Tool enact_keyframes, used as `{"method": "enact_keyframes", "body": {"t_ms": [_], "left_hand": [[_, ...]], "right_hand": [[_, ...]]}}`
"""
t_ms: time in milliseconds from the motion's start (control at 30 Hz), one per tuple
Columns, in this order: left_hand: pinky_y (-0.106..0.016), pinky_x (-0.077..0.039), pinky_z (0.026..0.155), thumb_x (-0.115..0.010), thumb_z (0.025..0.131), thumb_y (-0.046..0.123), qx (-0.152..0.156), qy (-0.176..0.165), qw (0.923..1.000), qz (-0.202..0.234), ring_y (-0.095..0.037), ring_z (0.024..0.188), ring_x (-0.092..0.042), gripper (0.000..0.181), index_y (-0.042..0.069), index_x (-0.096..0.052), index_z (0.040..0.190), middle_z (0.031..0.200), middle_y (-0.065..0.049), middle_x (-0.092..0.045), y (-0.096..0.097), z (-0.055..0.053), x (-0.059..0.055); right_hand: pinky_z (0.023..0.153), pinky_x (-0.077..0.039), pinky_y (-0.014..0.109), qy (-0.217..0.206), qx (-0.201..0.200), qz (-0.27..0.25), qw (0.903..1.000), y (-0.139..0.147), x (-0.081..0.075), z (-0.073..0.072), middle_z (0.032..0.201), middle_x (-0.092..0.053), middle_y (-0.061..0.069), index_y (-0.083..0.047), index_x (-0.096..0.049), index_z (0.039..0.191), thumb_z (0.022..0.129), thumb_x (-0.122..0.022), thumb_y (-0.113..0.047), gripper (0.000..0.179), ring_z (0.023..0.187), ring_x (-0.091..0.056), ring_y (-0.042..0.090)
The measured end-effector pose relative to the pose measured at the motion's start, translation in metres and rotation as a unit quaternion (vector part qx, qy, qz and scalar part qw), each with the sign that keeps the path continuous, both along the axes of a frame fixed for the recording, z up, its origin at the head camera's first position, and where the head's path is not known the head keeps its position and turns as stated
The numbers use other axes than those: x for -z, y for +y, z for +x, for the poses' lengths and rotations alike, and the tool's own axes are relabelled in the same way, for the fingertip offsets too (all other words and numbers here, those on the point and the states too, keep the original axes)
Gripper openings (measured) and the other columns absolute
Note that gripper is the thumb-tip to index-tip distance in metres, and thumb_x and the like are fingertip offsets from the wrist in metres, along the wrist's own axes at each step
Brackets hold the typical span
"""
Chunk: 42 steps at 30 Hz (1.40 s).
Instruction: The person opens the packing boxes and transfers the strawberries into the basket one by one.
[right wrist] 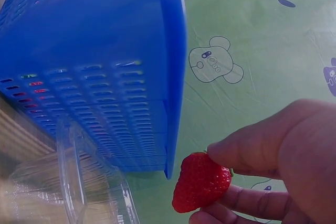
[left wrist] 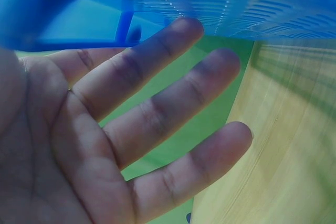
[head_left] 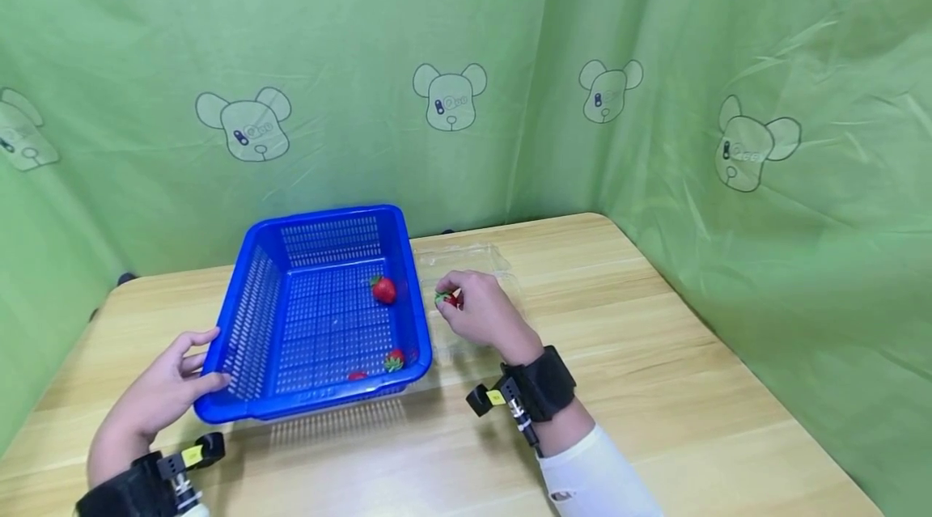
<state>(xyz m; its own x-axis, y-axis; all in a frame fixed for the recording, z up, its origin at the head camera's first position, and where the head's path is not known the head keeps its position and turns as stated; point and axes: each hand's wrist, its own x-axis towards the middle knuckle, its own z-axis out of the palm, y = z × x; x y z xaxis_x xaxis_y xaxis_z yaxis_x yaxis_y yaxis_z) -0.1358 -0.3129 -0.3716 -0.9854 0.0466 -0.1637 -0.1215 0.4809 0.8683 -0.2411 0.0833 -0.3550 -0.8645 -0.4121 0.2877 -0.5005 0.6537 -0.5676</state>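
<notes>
A blue plastic basket (head_left: 335, 274) with slotted walls stands left of centre on the table. My left hand (head_left: 163, 383) holds its near left rim, thumb over the edge; in the left wrist view the other fingers (left wrist: 157, 114) spread fairly straight under the rim. Inside lie a strawberry (head_left: 383, 290) at the right side and a second strawberry (head_left: 394, 360) in the near right corner, with a red piece half hidden by the front rim. Just right of the basket, my right hand (head_left: 480, 311) pinches a strawberry (right wrist: 202, 182) between thumb and fingers, above a clear plastic container (right wrist: 79, 182).
The wooden table (head_left: 619, 355) extends to the right and front. A green curtain (head_left: 349, 40) with bear-head prints encloses the back and sides. Part of the clear container is hidden under my right hand.
</notes>
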Motion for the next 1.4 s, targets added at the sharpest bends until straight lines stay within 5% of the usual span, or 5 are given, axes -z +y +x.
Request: {"method": "enact_keyframes", "body": {"t_ms": [1400], "left_hand": [[-0.042,-0.056,0.083,-0.059,0.094,0.005,0.003,0.004,1.0000,0.004,-0.038,0.103,-0.064,0.071,-0.010,-0.015,0.147,0.130,-0.043,-0.045,-0.0013,-0.0010,0.0023]], "right_hand": [[0.061,-0.051,0.024,0.003,-0.022,0.004,0.9997,-0.0081,-0.0036,0.0079,0.086,-0.063,0.000,-0.005,-0.069,0.102,0.087,-0.069,-0.008,0.015,0.071,-0.056,0.011]]}}
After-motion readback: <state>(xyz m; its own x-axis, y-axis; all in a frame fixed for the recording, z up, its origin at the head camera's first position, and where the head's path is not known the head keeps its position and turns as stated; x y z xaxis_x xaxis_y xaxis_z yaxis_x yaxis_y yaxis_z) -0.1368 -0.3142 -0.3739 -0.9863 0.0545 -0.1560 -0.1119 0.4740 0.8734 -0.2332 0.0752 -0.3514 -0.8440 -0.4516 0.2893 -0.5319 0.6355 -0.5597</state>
